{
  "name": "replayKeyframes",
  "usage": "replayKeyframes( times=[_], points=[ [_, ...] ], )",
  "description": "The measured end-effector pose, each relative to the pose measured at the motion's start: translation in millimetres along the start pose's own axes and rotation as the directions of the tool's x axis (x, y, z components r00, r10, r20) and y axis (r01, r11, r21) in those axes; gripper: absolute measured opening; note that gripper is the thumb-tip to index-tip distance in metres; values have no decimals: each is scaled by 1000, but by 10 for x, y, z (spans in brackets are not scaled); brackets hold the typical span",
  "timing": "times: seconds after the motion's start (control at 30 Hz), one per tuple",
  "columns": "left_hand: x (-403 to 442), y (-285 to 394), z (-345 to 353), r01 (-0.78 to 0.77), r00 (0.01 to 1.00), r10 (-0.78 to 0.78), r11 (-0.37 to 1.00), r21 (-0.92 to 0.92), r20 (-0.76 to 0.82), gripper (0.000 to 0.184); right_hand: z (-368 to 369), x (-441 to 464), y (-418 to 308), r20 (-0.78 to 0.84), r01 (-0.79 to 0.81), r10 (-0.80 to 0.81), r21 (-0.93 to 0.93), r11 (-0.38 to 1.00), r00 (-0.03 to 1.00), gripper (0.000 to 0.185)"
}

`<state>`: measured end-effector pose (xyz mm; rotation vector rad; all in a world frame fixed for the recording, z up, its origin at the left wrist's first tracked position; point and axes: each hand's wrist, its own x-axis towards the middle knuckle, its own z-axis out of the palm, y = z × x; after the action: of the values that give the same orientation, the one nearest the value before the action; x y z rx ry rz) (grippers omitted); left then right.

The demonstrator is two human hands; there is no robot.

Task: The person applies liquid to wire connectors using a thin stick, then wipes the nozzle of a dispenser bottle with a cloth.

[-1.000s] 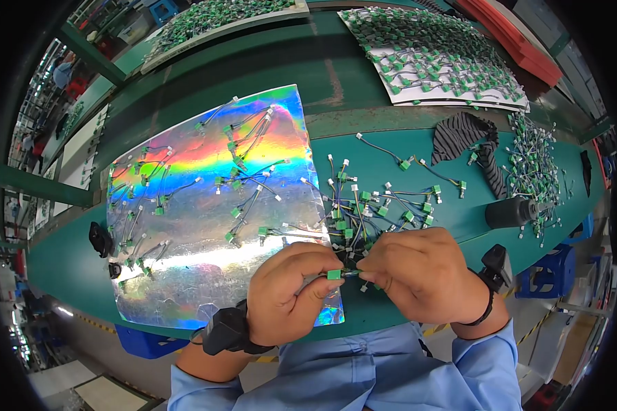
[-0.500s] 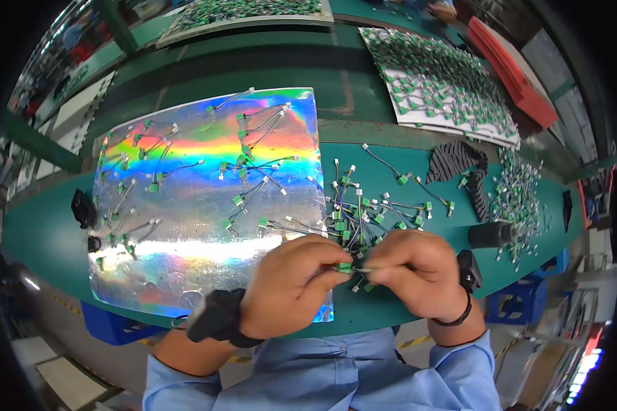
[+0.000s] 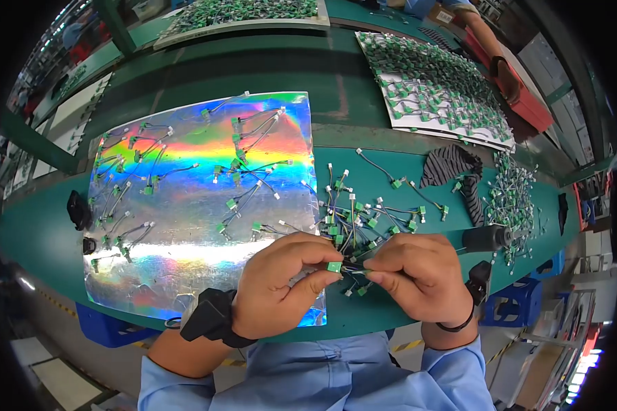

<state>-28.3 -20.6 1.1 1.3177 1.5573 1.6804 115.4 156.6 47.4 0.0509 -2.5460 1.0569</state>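
Note:
Between the thumb and forefinger of my left hand (image 3: 281, 284) is a green connector (image 3: 334, 266). My right hand (image 3: 418, 277) is pinched just to its right, on a thin part that runs from the connector and is too small to make out clearly. Right behind my hands lies a loose pile of green connectors with short wires (image 3: 373, 220) and white plugs. More such pieces are spread over a shiny silver sheet (image 3: 185, 212) on the left, whose lower right part my left hand covers.
A dark bottle (image 3: 483, 239), a striped cloth (image 3: 452, 166) and a heap of small wired parts (image 3: 511, 198) lie to the right. Behind stands a white board (image 3: 445, 130) loaded with connectors. A co-worker's arm (image 3: 483, 34) reaches over a red stack (image 3: 531, 109).
A co-worker's arm has come in at the upper right, over the red stack. My hands stay close together around the connector, while the view has shifted and the table items appear further left than at first.

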Motion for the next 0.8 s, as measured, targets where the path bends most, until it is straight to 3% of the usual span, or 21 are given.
replayKeyframes(
  times=[0.1,0.4,0.8],
  points=[
    [16,16,-5,-79,997,77,989,123,18,25,18,-8,5,11,15,-15,-29,999,1000,12],
    [31,-4,28,-120,993,119,977,176,20,26,38,-34,11,11,77,-76,-136,988,997,22],
    [25,43,-33,-76,996,70,990,116,56,25,96,-34,81,-24,173,-175,-70,983,984,22]
  ],
)
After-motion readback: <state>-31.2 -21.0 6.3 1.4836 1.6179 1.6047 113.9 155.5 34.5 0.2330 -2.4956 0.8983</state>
